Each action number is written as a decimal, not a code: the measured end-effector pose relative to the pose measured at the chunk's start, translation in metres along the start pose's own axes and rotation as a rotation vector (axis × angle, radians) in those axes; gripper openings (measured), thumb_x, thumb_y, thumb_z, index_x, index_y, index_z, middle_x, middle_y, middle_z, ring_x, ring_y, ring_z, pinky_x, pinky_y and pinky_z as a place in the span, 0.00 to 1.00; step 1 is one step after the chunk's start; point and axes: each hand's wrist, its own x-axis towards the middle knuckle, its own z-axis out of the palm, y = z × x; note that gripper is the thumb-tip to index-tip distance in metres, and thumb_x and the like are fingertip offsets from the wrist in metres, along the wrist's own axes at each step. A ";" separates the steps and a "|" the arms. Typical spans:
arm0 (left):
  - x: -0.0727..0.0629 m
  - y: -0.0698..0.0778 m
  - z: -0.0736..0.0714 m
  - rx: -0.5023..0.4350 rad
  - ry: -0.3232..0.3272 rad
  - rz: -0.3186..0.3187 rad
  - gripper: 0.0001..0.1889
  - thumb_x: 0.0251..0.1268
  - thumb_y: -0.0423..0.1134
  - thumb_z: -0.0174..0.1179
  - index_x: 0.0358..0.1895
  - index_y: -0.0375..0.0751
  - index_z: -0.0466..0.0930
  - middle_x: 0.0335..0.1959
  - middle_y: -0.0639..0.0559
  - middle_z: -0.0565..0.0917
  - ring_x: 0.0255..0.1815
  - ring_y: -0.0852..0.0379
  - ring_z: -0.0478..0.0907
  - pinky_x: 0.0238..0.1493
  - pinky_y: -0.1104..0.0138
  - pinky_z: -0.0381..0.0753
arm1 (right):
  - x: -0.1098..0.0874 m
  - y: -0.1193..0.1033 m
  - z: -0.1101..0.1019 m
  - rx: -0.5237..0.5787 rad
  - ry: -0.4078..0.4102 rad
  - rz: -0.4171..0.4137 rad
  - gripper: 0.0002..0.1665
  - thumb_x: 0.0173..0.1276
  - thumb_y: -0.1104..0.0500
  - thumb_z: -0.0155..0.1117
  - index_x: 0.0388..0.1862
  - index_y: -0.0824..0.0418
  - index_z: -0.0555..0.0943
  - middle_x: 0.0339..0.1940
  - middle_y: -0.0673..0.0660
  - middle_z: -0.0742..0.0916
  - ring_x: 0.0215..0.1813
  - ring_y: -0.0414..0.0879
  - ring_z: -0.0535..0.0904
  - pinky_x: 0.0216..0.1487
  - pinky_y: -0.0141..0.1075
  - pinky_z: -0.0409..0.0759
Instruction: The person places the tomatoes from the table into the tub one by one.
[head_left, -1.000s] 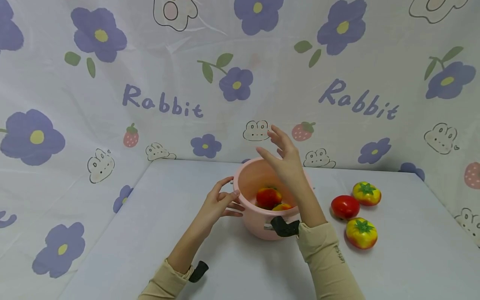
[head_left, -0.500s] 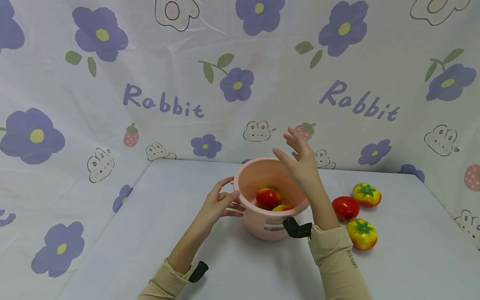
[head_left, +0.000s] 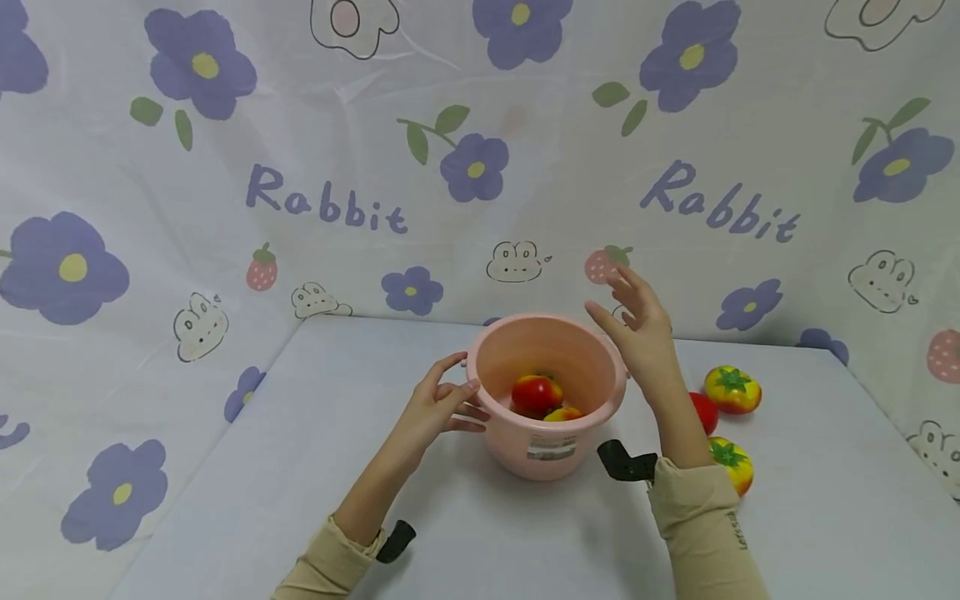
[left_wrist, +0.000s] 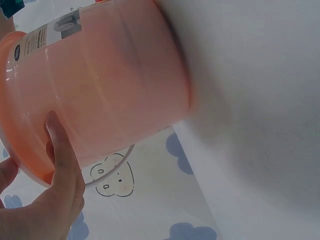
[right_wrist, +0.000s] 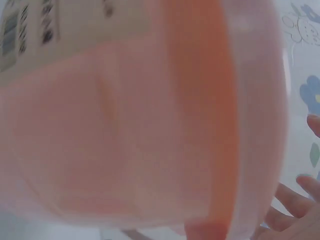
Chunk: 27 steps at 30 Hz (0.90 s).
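A pink plastic bucket point(head_left: 551, 454) with a paper label stands upright on the table. My left hand point(head_left: 431, 408) holds it by the left side of its rim; in the left wrist view, that hand's fingers point(left_wrist: 62, 150) lie along the outer wall below the rim. Inside the bucket rest a red-and-yellow tomato-like toy fruit point(head_left: 536, 395) and a yellowish one point(head_left: 564, 414), partly hidden by the rim. My right hand point(head_left: 645, 342) is raised beside the bucket's right rim, fingers apart and loosely bent, holding nothing. The right wrist view shows its fingertips point(right_wrist: 295, 202) beyond the rim.
Right of the bucket lie a red toy fruit point(head_left: 703, 412) and two yellow-and-red ones with green tops, the rear one point(head_left: 733, 389) and the front one point(head_left: 733, 465). My right forearm partly covers two of them. A printed cloth point(head_left: 465, 250) hangs behind the white table point(head_left: 262, 500).
My right hand has moved right and slightly down, from over the bucket to beside its rim, and its forearm now covers part of the loose fruit. The left hand and bucket have stayed put.
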 end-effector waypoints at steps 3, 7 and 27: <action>0.000 -0.001 0.000 0.002 0.000 -0.002 0.31 0.72 0.47 0.56 0.74 0.54 0.55 0.47 0.34 0.84 0.49 0.36 0.85 0.46 0.56 0.88 | -0.001 0.004 -0.005 -0.014 0.007 0.016 0.44 0.69 0.51 0.63 0.79 0.51 0.53 0.77 0.59 0.67 0.78 0.56 0.61 0.77 0.57 0.58; 0.000 -0.001 -0.001 0.012 0.002 -0.008 0.31 0.72 0.48 0.56 0.74 0.54 0.55 0.48 0.35 0.84 0.48 0.38 0.86 0.46 0.57 0.88 | -0.002 0.010 -0.012 -0.029 0.012 0.036 0.45 0.70 0.50 0.63 0.79 0.50 0.52 0.77 0.59 0.66 0.79 0.56 0.59 0.78 0.57 0.57; 0.000 -0.001 0.000 -0.004 0.005 0.008 0.30 0.72 0.47 0.56 0.73 0.55 0.56 0.46 0.35 0.84 0.47 0.38 0.86 0.45 0.56 0.88 | -0.019 0.047 -0.046 -0.069 0.097 0.239 0.47 0.69 0.43 0.60 0.80 0.46 0.48 0.79 0.57 0.64 0.80 0.56 0.56 0.78 0.57 0.56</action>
